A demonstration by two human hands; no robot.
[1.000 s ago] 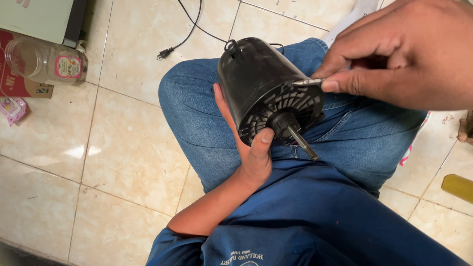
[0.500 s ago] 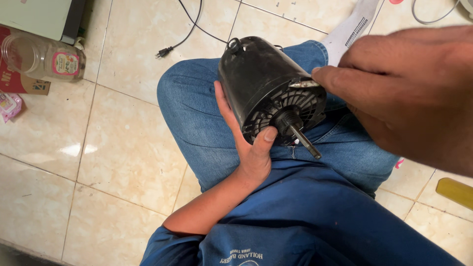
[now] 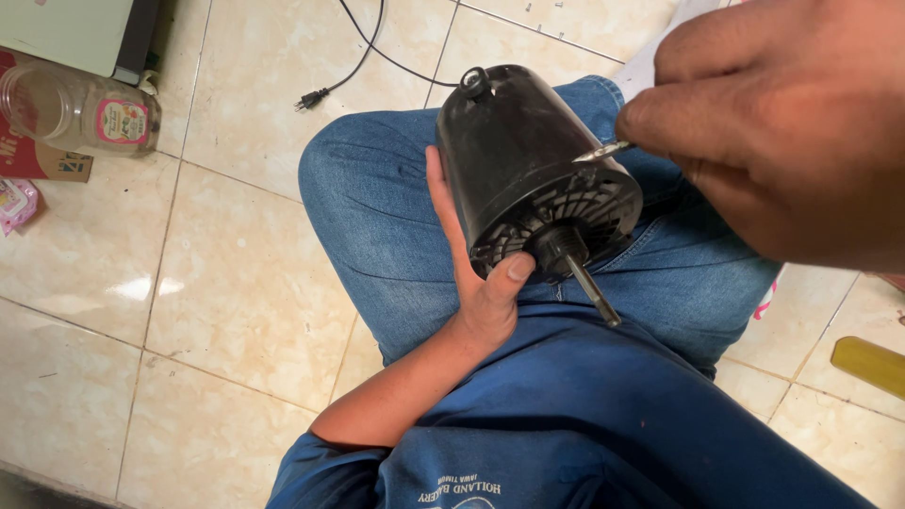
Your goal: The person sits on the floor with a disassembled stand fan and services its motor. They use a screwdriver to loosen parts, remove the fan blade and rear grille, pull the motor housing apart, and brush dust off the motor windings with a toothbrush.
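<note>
Beige floor tiles (image 3: 236, 311) lie under a black fan motor (image 3: 528, 170) resting on the person's jeans-clad lap. Left hand (image 3: 476, 273) cups its side, grip clamped, thumb by the shaft (image 3: 594, 292). Right hand (image 3: 782, 132), fingers pinched on a thin metal tool (image 3: 603, 150), has returned its tip to the housing edge after lifting off.

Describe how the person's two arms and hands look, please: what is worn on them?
The left hand is bare, with no glove, ring or watch visible. Its forearm is bare up to a blue sleeve ending near the elbow. The right hand is also bare, without a glove; it fills the frame's corner, so its wrist and any sleeve are out of view.
</note>
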